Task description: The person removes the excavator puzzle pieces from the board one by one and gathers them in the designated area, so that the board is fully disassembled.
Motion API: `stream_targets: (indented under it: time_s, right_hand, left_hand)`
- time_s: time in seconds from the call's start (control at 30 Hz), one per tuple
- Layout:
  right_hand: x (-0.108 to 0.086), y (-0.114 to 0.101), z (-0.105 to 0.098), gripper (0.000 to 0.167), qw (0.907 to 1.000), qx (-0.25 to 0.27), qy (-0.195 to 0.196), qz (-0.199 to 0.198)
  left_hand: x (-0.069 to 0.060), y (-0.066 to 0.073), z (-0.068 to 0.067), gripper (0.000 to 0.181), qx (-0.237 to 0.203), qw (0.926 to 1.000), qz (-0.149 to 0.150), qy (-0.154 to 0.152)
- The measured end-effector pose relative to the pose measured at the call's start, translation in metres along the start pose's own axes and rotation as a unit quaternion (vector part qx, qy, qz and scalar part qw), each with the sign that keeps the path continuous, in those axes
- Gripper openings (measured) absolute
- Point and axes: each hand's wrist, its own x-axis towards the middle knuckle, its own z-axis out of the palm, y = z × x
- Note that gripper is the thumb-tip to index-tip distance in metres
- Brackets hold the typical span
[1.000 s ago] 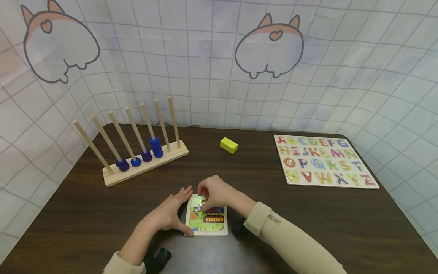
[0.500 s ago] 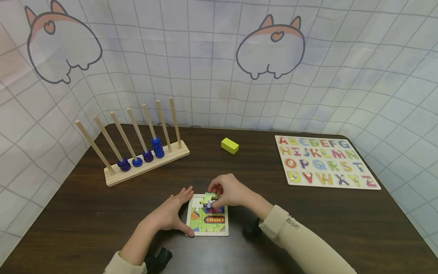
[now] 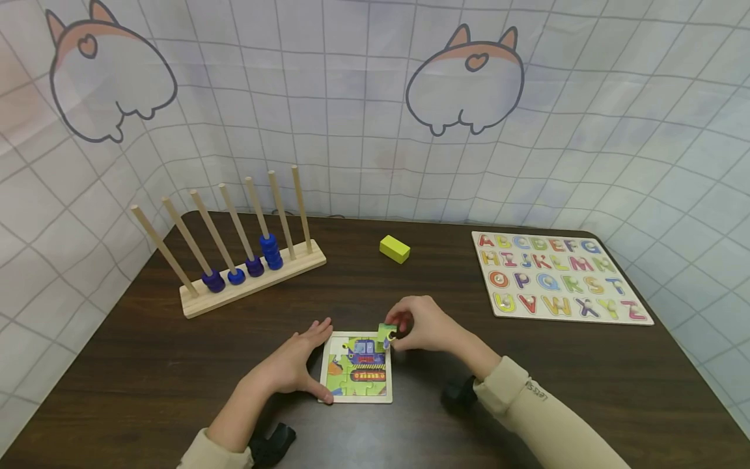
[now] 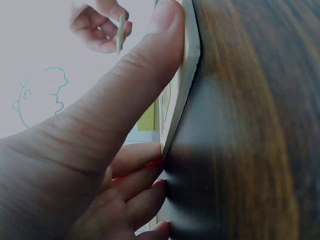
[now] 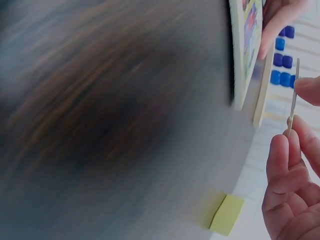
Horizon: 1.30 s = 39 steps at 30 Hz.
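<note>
My right hand (image 3: 430,324) pinches a thin jigsaw piece (image 3: 384,333), mostly green, between thumb and fingers. It holds the piece over the back right corner of a small framed jigsaw puzzle (image 3: 363,399); the right wrist view shows the piece (image 5: 294,102) edge-on and raised. A digger-like vehicle in purple and red makes up much of the puzzle picture, and a white gap shows at its back left. Along the puzzle's left side rests my left hand (image 3: 291,365), thumb at the front corner and straight fingers at the back corner.
A wooden peg stand (image 3: 258,283) with blue and purple rings on some pegs stands at the back left. Behind the puzzle lies a yellow block (image 3: 395,249). An alphabet board (image 3: 562,277) lies at the right, and a gridded cloth (image 3: 375,169) hangs behind the table.
My right hand has lifted the jigsaw piece from the puzzle's back left area and carried it rightward to the back right corner. My left hand keeps its place.
</note>
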Motion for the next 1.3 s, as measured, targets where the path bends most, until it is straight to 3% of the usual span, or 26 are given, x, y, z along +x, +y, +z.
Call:
stream_targets:
  time_s: [0.57,1.03,1.3]
  right_hand:
    - [-0.018,0.033,-0.018,0.025,0.9998,-0.004,0.004,0.018]
    - [-0.019,0.052,-0.027,0.022,0.9985,-0.009,-0.018,0.051]
    - [-0.017,0.057,-0.029,0.022,0.9982,-0.014,-0.033,0.047]
  left_hand:
    - [-0.002,0.002,0.0,0.11,-0.008,1.0,0.004,0.004]
    - [-0.002,0.002,0.0,0.11,-0.008,1.0,0.001,0.001]
    - [-0.002,0.001,0.0,0.109,-0.002,1.0,0.0,-0.001]
